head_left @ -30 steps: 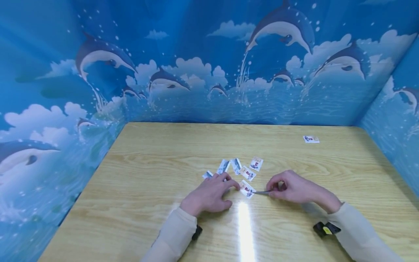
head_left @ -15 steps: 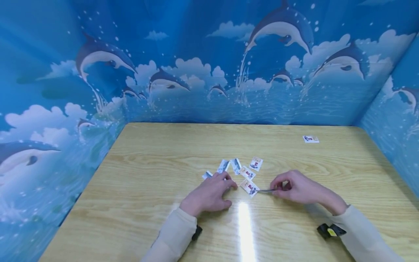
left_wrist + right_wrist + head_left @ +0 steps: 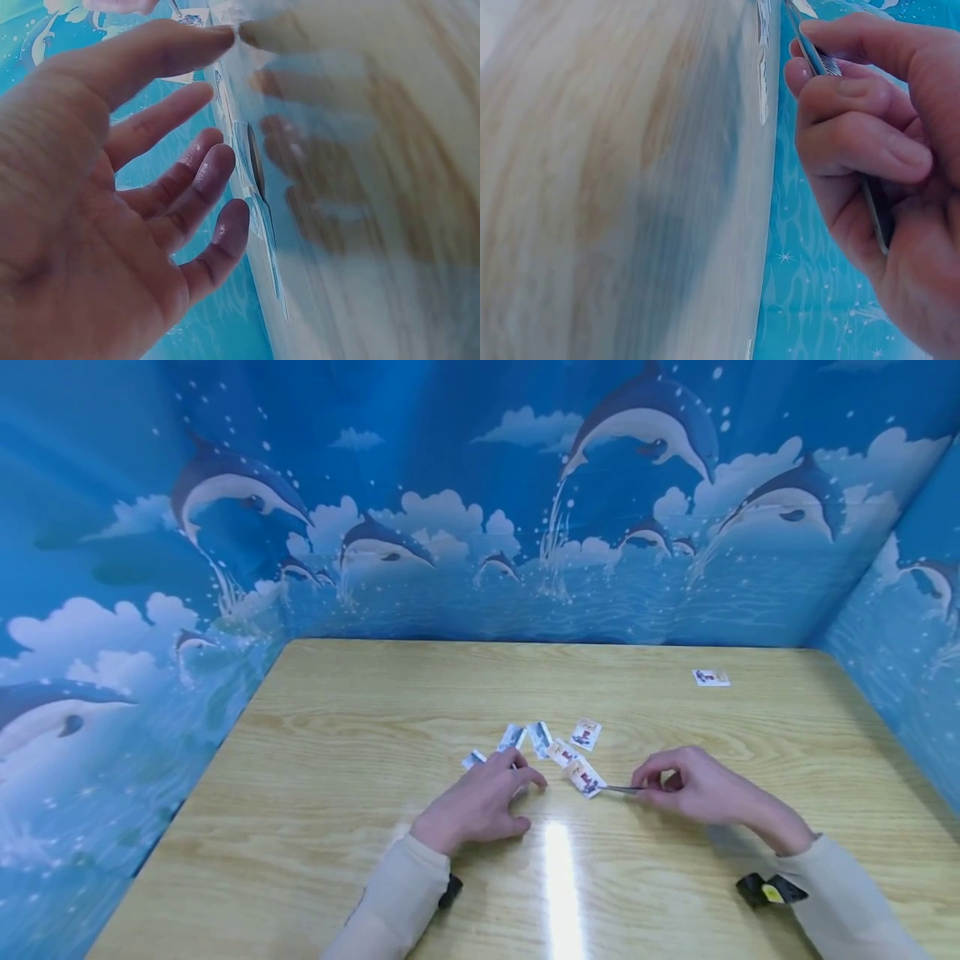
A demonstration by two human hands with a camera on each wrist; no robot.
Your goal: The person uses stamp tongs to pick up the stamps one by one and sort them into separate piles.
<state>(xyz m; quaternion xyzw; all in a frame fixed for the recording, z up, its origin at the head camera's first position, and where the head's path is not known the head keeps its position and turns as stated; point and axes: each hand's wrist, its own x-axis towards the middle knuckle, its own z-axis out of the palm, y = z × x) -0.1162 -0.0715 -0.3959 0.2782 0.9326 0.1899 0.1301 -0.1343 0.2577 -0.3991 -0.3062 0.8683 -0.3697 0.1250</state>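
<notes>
My right hand (image 3: 693, 787) pinches thin metal tweezers (image 3: 622, 789) between thumb and fingers. In the right wrist view the ribbed shank of the tweezers (image 3: 821, 60) shows, and their rear end lies inside the palm. At the tweezers' tips is a small printed card (image 3: 584, 777), which overlaps the lower part of another printed card (image 3: 561, 752). My left hand (image 3: 480, 799) lies low over the table with relaxed, spread fingers, left of these cards. Its fingers partly hide several cards; in the left wrist view nothing is held by the hand (image 3: 142, 202).
Two blue-grey cards (image 3: 539, 740) and a printed card (image 3: 586, 734) lie just beyond the hands. A blue-grey card (image 3: 474, 759) pokes out left of the left hand. One more card (image 3: 711, 677) lies far right on the wooden table (image 3: 360, 710). Dolphin-print curtains (image 3: 450, 568) stand behind.
My right hand and the tweezers have moved right and slightly away from me. The card at their tips has shifted with them, from beside the left fingertips. The left hand has hardly moved.
</notes>
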